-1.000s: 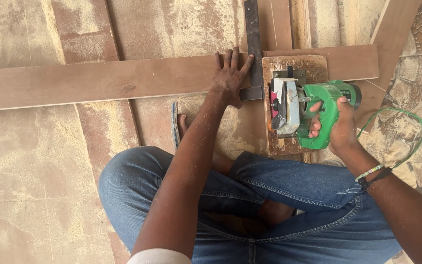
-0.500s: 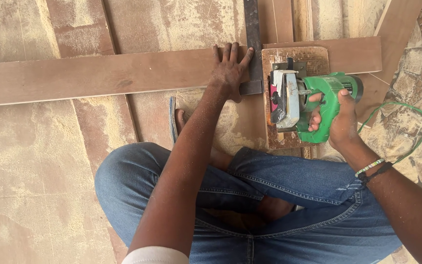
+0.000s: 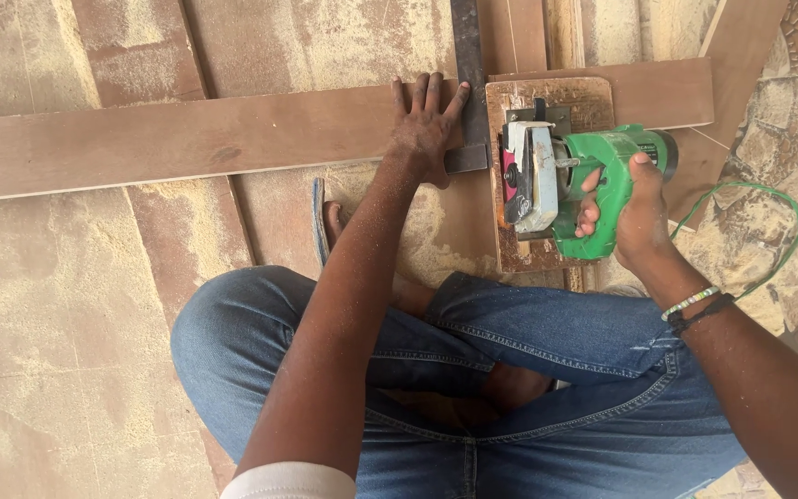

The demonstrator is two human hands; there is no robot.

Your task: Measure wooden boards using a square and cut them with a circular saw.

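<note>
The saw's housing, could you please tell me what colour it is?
Bright green, seen in the head view, on the saw gripped by the right hand.

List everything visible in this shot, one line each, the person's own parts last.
long board: one, brown, lying crosswise under the left hand
metal straightedge: one, dark, across the board beside the saw
circular saw: one, green and silver, on a worn wooden base
cord: one, green, looping at right
sawdust: pale, spread over floor panels
sandal: one, blue-edged, on a foot
jeans: blue
wristbands: right wrist
left hand: flat on board
right hand: gripping saw handle
</note>
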